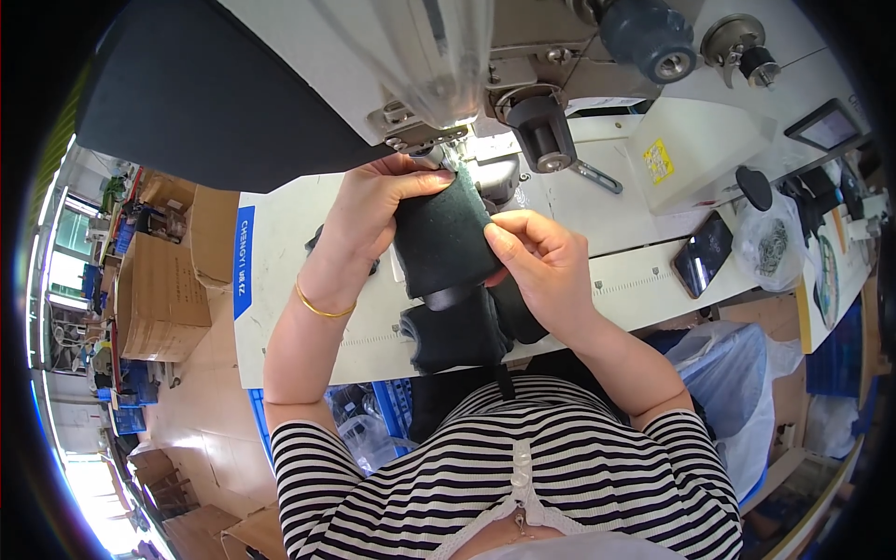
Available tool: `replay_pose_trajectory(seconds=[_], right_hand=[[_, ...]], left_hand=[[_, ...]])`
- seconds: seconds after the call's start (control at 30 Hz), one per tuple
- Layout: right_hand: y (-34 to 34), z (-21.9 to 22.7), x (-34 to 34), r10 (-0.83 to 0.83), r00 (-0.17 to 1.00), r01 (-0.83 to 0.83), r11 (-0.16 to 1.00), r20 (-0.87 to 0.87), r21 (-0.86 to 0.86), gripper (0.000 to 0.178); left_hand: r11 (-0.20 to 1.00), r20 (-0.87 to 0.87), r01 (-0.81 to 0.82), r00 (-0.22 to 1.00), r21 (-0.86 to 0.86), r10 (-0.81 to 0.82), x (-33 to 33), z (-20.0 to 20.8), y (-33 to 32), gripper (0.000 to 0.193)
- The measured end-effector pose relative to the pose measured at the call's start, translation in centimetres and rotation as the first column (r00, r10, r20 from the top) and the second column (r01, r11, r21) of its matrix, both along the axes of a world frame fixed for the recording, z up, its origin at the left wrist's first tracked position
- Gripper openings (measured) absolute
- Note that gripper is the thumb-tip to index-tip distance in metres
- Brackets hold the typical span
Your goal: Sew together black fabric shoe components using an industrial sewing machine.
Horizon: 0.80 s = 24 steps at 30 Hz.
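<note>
A black padded fabric piece [444, 235] lies on the white sewing machine table, its far edge close to the needle area [452, 157] of the sewing machine. At the far left corner of the fabric, my left hand [378, 201] pinches it between thumb and fingers. My right hand [541, 257] grips the right edge, thumb on top and some fingers hidden beneath. Nearer to me, more dark padded fabric [457, 334] hangs over the table's front edge, joined by a narrow strip. The stitching point is too small to make out.
On the table [308, 243] at right are a phone [702, 255], a clear plastic bag [771, 245] of small pieces and a small screen [825, 127]. The machine's head [308, 65] overhangs my left hand. Cardboard boxes [163, 299] stand on the floor at left; a plastic-lined bin [723, 373] is at right.
</note>
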State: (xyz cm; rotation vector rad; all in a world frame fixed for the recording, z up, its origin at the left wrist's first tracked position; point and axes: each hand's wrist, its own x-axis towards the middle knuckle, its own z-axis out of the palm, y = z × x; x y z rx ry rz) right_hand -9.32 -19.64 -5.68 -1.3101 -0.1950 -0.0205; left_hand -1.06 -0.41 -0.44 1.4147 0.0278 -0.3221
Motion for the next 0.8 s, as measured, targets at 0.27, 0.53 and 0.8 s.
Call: replay_pose_trajectory(seconds=[0.27,0.53,0.8], right_hand=[[0.7,0.2,0.1,0.033,0.999,-0.032,0.999,-0.021,0.044,0.021],[0.3,-0.1,-0.6,0.051,0.999,-0.051,0.999,-0.015,0.007,0.022],[0.3,0.1,-1.4,0.043,0.999,-0.043,0.999,-0.027,-0.016,0.021]], left_hand=[[0.998,0.022,-0.034,0.999,0.053,0.033,0.9,0.1,0.3,0.024],[0.999,-0.003,-0.003,1.000,0.038,0.003,0.7,0.3,0.2,0.019],[0.998,0.014,-0.027,1.000,0.049,0.026,1.5,-0.7,1.0,0.022]])
